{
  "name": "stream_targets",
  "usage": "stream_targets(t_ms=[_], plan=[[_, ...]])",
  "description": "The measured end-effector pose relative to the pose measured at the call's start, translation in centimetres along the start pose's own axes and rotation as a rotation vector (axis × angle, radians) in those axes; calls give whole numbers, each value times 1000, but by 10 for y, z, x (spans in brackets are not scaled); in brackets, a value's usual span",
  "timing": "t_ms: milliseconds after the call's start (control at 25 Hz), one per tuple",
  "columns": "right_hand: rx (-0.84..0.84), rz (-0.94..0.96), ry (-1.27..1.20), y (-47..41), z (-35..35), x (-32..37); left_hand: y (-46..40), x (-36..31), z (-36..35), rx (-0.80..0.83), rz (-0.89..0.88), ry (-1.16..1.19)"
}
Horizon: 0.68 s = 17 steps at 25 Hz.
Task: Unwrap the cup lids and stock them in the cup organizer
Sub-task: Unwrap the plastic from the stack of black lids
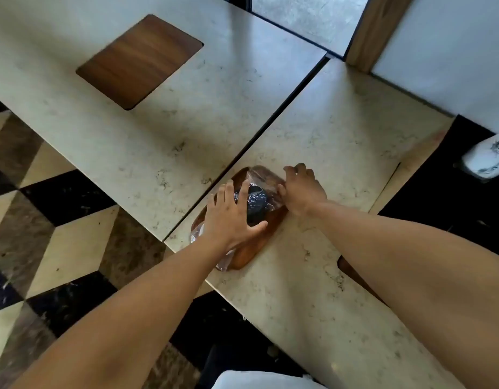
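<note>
- Wrapped black cup lids (256, 202) lie on a wooden inlay (259, 237) of the near table (340, 153).
- Left hand (231, 217), fingers spread, rests flat on the bundle's left side.
- Right hand (301, 189) curls at its right edge; whether it pinches the plastic wrap (261, 176) is unclear.

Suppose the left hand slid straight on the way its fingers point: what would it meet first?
Probably the plastic-wrapped black cup lids, which the left hand already touches at its fingertips; depth is hard to judge.

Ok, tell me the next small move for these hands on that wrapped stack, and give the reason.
Probably close the right hand on the loose clear wrap at the far end and pull it open, while the left hand steadies the pack. The dark lids are still sealed in plastic on the wooden inlay, both hands only rest on it, and no organizer is in view.
</note>
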State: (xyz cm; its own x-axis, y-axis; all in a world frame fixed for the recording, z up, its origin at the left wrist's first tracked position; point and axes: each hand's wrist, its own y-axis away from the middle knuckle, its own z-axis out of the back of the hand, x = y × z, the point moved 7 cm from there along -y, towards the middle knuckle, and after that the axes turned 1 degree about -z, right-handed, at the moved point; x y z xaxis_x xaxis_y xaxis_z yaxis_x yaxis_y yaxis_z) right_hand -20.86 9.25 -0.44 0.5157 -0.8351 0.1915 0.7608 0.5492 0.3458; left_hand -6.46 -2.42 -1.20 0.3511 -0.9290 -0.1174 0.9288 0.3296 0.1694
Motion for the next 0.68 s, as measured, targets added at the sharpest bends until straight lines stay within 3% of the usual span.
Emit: stream_targets(t_ms=[680], plan=[[43, -65, -229, -7, -23, -13, -11, -2, -6, 46, -123, -40]])
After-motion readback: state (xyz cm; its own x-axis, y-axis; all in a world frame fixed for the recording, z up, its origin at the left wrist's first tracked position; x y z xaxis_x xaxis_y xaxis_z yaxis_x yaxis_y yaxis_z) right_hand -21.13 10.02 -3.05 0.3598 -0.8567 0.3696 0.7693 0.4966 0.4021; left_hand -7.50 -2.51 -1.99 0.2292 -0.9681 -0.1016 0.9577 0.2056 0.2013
